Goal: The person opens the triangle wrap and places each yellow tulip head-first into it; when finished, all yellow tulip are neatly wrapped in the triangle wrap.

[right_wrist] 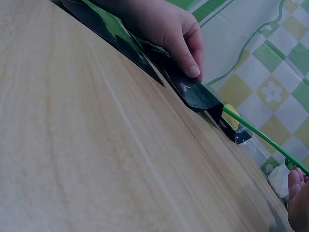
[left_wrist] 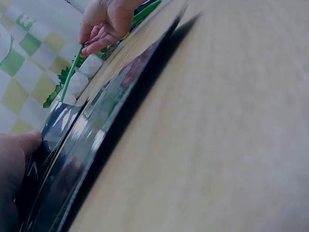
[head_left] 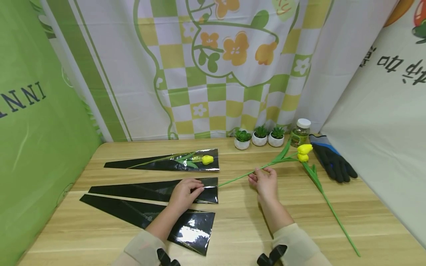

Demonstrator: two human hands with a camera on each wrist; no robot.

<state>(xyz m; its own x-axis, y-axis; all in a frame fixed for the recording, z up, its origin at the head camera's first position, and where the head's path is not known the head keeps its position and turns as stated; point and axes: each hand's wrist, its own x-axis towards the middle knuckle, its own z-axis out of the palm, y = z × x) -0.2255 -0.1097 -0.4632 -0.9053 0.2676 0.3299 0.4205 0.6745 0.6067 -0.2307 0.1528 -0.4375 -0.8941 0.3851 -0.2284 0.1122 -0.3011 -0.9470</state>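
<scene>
Three black cone-shaped wrappers lie fanned across a wooden table, all to the left of the person's right hand. The farthest wrapper already holds a yellow tulip, its bloom at the wide mouth. The middle wrapper lies just nearer the person, and the left hand rests on its wide end, fingers curled over the top sheet and thumb at the edge; the right wrist view shows the mouth of the sleeve lifted slightly open beneath those fingers. The nearest wrapper lies partly under the left forearm. Right of the wrappers, the right hand pinches the green stem of a second tulip between fingertips and thumb, the stem's cut end pointing at the middle wrapper's mouth and its yellow bloom lying beyond the hand. A third tulip lies loose on the table to the right of that hand. Behind the hand stand three small potted succulents and a white-capped jar; a black glove lies farthest right.
</scene>
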